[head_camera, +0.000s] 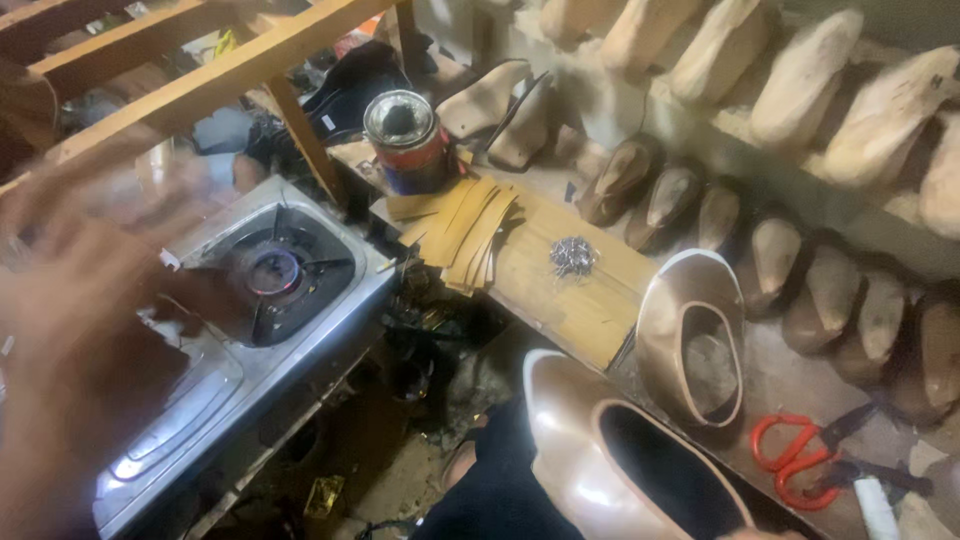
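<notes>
1. Cluttered shoemaking corner: a wooden frame (210, 75) slants across the top left, and pale shoe lasts (800, 80) line the wall on the right.
2. My left hand (85, 300) is a blur over the stove (250, 300), fingers loosely spread and holding nothing. Its burner (275, 272) shows a faint bluish glow, so I judge it lit.
3. To work well here I would keep that hand high above the flame and steady it before reaching for anything.
4. Behind the stove stands a round can (408, 140) with a shiny lid and a red and blue wrapper. Its print is too blurred to tell more.
5. Tan strips (465, 230) fan out on the worktop (575, 300), with a small heap of tacks (572, 255) just beside them.
6. Near that, a tan shoe upper (690, 335) lies on its side.
7. At the bottom a glossy pink shoe (590, 450) rests over my lap. My right hand is barely in view at the frame's edge, so I cannot tell its grip.
8. Red scissors (795, 460) lie at the far right.
</notes>
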